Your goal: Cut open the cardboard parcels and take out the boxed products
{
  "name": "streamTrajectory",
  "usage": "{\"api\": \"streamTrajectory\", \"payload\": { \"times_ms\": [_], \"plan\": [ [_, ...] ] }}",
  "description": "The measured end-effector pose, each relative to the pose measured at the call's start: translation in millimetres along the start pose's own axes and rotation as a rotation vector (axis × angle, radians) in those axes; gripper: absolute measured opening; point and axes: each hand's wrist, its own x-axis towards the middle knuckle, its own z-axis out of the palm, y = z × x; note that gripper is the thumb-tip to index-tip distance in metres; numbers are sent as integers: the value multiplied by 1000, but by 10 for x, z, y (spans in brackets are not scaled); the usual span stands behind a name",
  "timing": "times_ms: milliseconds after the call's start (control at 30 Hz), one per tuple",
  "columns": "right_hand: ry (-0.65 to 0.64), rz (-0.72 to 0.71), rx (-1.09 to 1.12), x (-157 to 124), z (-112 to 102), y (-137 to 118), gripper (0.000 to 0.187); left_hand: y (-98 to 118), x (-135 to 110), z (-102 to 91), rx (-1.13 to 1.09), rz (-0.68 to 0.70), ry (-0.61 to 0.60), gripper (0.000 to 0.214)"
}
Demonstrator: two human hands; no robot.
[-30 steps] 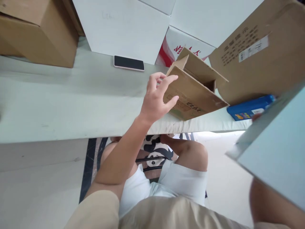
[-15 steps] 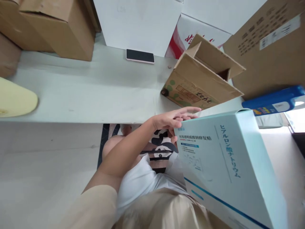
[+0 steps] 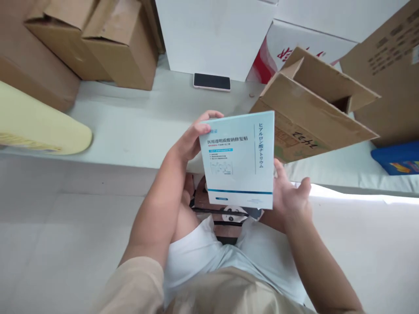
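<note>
A flat light-blue printed carton (image 3: pixel 237 161) is held up over my lap, its front face towards me. My left hand (image 3: pixel 193 136) is closed on its upper left corner, thumb on the front and fingers round the edge and behind. Beside the carton's lower right edge is my right hand (image 3: pixel 291 194), thumb spread away and fingers apart. Part of that hand may be hidden behind the carton, and I cannot tell whether it touches it. An opened brown cardboard box (image 3: pixel 304 109) stands on the table just beyond the carton.
On the pale table (image 3: pixel 131 126) lies a phone (image 3: pixel 212 82) by a large white box (image 3: pixel 212 35). Brown boxes (image 3: pixel 131 48) stand at the back left. A yellow object (image 3: pixel 42 122) is at left, a blue package (image 3: pixel 396 158) at right.
The carton has moved left and away from me, over my lap, and now faces me squarely. My right hand has come into view. My left hand still grips the corner.
</note>
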Motion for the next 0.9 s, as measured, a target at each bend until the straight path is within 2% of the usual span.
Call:
{"api": "streamTrajectory", "payload": {
  "times_ms": [67,133,233,300,400,467,533,633,667,733,800,900],
  "plan": [
    [-115,-10,52,74,59,54,96,7,-13,-65,36,-44,105,54],
    [-206,3,1,158,155,111,103,-3,-6,-57,14,-56,216,51],
    [-202,14,-56,305,345,182,111,-9,-38,-8,-55,1,391,59],
    [-153,-8,27,416,480,174,109,8,-137,3,-87,50,464,71],
    [-92,-28,185,600,679,11,101,79,-380,-8,-49,17,404,88],
    [-83,-36,228,756,823,-195,91,189,-514,-16,22,-59,342,88],
    [-71,-69,215,968,986,-454,76,373,-535,-26,81,-65,350,80],
    [51,-74,162,1400,1243,-875,54,743,-303,-80,126,27,465,64],
    [127,-32,136,1557,1320,-1005,50,862,-172,-115,119,21,501,61],
    [167,37,108,1845,1439,-1218,50,1048,109,-201,110,-60,563,57],
    [204,117,81,2043,1512,-1354,54,1152,345,-281,109,-167,644,53],
    [229,136,107,2102,1548,-1433,57,1182,475,-302,91,-184,689,51]
  ]
}}
